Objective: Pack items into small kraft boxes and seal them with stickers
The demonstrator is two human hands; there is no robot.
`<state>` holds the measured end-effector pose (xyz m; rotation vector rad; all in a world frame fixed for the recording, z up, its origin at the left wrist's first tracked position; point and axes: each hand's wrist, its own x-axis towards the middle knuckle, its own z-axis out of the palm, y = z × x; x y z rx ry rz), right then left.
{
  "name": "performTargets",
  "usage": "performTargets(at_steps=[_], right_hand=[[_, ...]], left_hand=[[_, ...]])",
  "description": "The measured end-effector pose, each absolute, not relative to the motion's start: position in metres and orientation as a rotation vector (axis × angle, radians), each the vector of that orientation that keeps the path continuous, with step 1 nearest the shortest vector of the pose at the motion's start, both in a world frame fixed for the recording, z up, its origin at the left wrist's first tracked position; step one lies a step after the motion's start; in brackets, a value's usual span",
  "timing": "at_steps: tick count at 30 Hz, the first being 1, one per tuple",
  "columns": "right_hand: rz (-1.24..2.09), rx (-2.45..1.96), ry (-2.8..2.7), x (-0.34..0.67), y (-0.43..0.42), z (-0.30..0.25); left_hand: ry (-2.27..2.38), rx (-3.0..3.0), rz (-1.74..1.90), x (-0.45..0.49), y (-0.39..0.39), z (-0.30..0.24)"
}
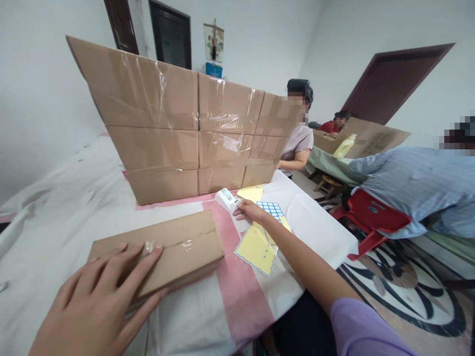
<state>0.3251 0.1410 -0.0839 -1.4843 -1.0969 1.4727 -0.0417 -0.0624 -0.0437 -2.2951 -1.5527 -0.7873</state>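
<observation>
A carton (178, 252) lies before stacked boxes (193, 136), left of cards (257, 251).

The left hand (98, 291) is lying palm down, its fingers (146, 268) spread and thumb (145, 311) apart; the right forearm (302, 254) is slanting forward-left, the right hand (251, 209) pointing left, fingers bent.

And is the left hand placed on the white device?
No, the left hand rests on the near box, while the right hand is at the white device.
</observation>
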Motion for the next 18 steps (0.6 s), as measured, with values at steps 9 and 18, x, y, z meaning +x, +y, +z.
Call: performTargets(at_steps=[9, 18], right_hand=[[1.457, -1.536, -1.118, 0.320, 0.141, -0.083], [1.451, -1.526, -1.095, 0.311, 0.129, -0.074]], left_hand=[[-1.490, -2.241, -0.519, -0.036, -0.061, -0.024], [-1.720, -2.259, -0.438, -0.026, -0.059, -0.012]])
